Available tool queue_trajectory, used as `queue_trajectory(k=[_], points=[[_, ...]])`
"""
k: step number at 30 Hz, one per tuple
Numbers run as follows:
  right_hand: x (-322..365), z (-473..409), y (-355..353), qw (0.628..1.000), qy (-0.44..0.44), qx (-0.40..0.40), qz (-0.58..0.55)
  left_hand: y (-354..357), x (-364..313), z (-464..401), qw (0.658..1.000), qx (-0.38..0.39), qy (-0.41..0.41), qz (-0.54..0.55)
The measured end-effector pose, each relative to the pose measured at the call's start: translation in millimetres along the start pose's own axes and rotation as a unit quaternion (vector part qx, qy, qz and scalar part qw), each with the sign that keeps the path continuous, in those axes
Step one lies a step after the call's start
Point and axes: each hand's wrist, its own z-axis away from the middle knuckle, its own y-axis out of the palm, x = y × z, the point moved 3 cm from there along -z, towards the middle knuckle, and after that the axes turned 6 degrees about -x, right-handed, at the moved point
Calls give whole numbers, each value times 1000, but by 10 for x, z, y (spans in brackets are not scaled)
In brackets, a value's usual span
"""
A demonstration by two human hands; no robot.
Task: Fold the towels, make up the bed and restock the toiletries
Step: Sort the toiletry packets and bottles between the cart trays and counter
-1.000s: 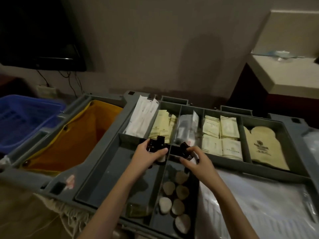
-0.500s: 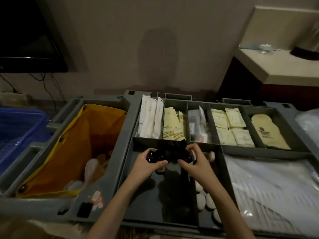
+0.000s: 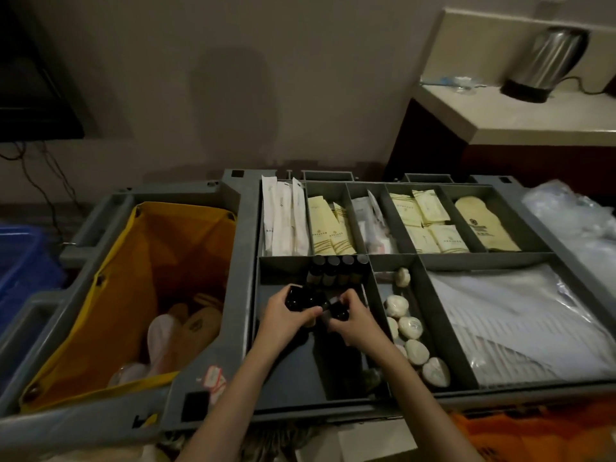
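A grey housekeeping cart tray [image 3: 248,248] with many compartments fills the view. My left hand [image 3: 283,318] grips small dark toiletry bottles [image 3: 300,300] over the near left compartment. My right hand [image 3: 353,323] grips another dark bottle [image 3: 338,313], touching the left hand's bottles. A row of several dark bottles [image 3: 336,270] stands at the back of that compartment. Round wrapped soaps [image 3: 408,328] lie in the narrow compartment to the right. Cream sachets [image 3: 328,228] and white packets [image 3: 283,218] fill the back row.
A yellow laundry bag [image 3: 110,311] with slippers inside hangs at the cart's left. A blue basket [image 3: 23,261] is at far left. Clear plastic bags [image 3: 520,315] lie in the right compartment. A steel kettle [image 3: 543,61] stands on a counter at the back right.
Both hands have drawn back toward me with their bottles, from the tray's divider to mid-compartment. A row of dark bottles now shows behind them. The camera has shifted right.
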Motion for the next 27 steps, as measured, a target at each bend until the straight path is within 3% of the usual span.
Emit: queue_trajectory(k=[4,9,11,14,16,20,27], points=[[-12,-58,-94,998,-12,-49,34,58,31,-33,1000,-17,8,-22],[-12,-91,-149,992,-50,3,114,111,76,-50,1000,-17,-5,-17],[-16,-88,-165,989,-81,-14,124,121,75,-40,1000,-7,-10,-21],[48,-71,-222,989,-126,-62,54,138,76,-31,1000,10,3,-28],[94,-75,-211,990,-129,-48,11,156,55,-13,999,31,22,-35],[96,-110,-64,995,-103,9,3,178,77,-1,998,55,6,-9],[34,-118,-209,994,-97,-47,-4,148,87,15,998,59,20,-1]])
